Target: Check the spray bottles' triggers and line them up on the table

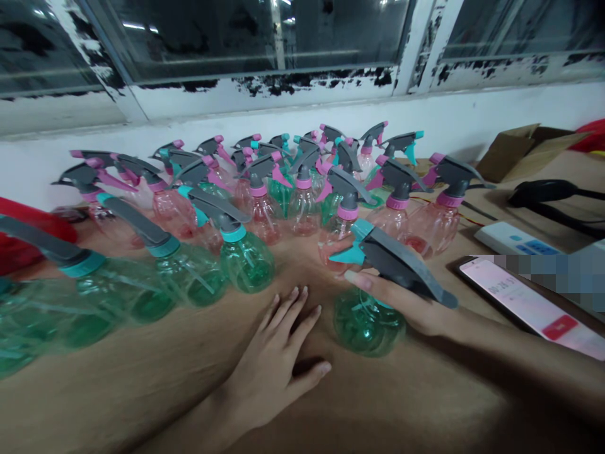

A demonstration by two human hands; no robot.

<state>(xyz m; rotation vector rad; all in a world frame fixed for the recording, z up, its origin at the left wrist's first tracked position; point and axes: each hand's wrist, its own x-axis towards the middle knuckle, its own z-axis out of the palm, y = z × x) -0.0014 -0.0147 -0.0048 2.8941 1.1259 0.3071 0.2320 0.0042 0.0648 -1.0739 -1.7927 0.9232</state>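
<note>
My right hand (416,302) is closed around the neck of a green spray bottle (368,325) with a grey and teal trigger head. The bottle's base is at the tabletop, and part of its neck is hidden by my fingers. To the left, my left hand (278,353) lies flat on the brown table (189,384), fingers spread, holding nothing. Just beyond its fingertips stands another green spray bottle (248,261). Further left, a row of green spray bottles (191,277) leads to the edge of view. Behind my right hand are pink spray bottles (347,224).
Several pink and green bottles crowd toward the white wall (510,113) under the windows. At the right lie a phone (524,296), a white box with blue marks (515,239), a black strap-like object (548,192) and an open cardboard box (515,151). Something red (33,230) sits at far left.
</note>
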